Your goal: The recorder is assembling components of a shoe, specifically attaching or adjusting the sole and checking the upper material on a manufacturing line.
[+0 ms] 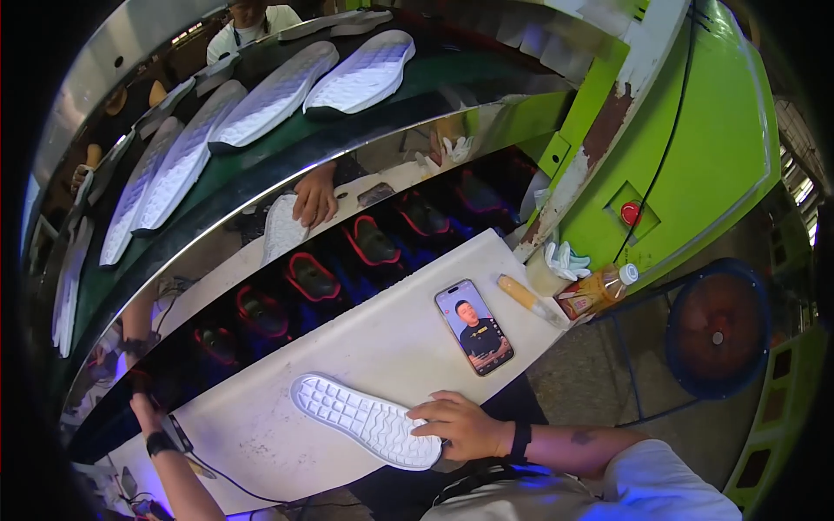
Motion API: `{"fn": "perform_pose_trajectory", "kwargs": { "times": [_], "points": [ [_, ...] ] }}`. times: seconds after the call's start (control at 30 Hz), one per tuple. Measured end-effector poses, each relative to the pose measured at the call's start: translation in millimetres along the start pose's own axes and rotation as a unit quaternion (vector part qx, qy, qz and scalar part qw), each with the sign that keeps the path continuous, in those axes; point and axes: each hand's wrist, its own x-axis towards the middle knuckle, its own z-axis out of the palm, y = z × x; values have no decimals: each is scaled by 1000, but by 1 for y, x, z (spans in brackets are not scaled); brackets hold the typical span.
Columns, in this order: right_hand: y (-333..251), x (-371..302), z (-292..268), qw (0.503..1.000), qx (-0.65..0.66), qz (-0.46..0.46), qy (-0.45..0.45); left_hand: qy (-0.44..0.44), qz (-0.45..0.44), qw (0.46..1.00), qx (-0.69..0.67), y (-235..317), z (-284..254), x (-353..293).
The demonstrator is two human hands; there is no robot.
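1. Belt (452,78), dark green, carrying a row of white shoe soles (274,95) beyond the bench's far edge.
2. Panel (695,130), bright green, beyond the bench's right end, with a red button (631,213) set in it.
3. Bench (252,438), pale and speckled, running from lower left to upper right.
4. Fan (718,339), round and dark, standing on the floor off the right end.
5. Loose sole (360,417), white, tread up, lying at the bench's near edge.
6. Right hand (466,430), fingers slightly spread over the loose sole's nearer end.
7. Left hand (146,415), at the bench's left end by the far edge; I cannot tell how its fingers stand.
8. Bottle (598,292), lying tilted at the right corner.
9. Phone (474,328), screen lit, lying between the loose sole and the right corner.
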Motion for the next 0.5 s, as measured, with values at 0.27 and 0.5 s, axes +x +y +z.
{"fn": "perform_pose_trajectory", "kwargs": {
  "times": [0.27, 0.5],
  "points": [
    [-83, 23, -91, 960, 227, 83, 145, -217, 126, 955, 159, 37, 60, -306],
    [-100, 6, -127, 969, 184, -11, 167, -304, 433, 749, 400, 21, 115, -365]
  ]
}}
